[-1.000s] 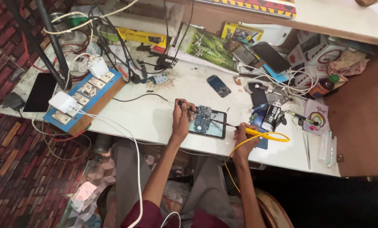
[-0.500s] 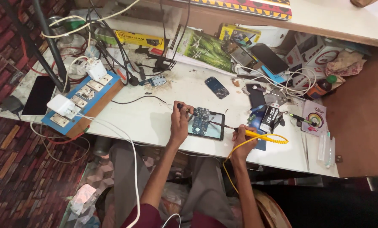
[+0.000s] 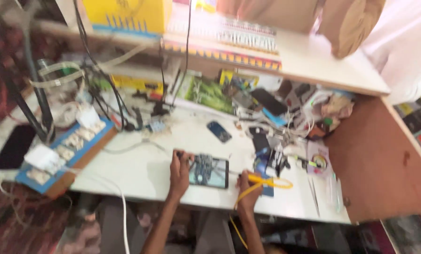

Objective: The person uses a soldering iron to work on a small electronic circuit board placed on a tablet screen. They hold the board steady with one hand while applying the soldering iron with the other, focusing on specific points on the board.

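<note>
Left hand [image 3: 179, 170] pressed on the edge of a flat, dark, rectangular opened phone [image 3: 209, 171] lying on the smooth white tabletop [image 3: 140, 174], grip too blurred to tell; right hand [image 3: 248, 188] closed around a slim yellow-corded tool [image 3: 266, 180] just beside it.

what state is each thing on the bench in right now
opened phone: flat on the white table, insides showing
left hand: resting on the phone's left end
right hand: holding a yellow-handled tool
small dark phone: lying flat, apart from the hands
black phone: flat at the far left, screen dark
</note>
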Available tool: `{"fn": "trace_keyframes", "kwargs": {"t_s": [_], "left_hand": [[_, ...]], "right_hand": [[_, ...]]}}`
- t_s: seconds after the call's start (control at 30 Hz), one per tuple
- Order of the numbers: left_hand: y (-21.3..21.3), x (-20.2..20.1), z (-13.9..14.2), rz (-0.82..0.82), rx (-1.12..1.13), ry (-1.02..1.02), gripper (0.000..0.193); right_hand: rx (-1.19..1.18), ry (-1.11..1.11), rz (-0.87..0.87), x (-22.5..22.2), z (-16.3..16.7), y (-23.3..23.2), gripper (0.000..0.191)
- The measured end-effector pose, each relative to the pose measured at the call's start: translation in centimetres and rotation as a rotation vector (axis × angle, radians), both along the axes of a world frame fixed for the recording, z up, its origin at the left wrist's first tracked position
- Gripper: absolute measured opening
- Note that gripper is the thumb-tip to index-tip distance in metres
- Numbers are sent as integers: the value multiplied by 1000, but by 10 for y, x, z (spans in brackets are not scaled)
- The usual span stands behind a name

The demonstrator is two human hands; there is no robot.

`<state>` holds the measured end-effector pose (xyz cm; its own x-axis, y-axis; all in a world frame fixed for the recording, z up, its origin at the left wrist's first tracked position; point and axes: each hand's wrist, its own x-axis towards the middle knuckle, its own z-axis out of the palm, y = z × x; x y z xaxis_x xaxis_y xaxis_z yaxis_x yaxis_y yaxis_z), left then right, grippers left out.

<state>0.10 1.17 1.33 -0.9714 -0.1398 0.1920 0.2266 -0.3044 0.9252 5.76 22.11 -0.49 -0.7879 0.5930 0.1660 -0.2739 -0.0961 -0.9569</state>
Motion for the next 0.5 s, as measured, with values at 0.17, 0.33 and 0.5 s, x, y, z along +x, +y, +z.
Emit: {"fn": "trace_keyframes", "kwargs": {"t_s": [0.17,0.33,0.5], "left_hand": [[0,2,3,-66,46,48,25],[1,3,-2,-66,4,55,27],[1,0,-4,-70,9,96,27]], "right_hand": [[-19,-44,-41,3,13,-4,14],[-22,-43,-26,7,19,-5,14],[-27,-31,15,11,16,-2,13]]}}
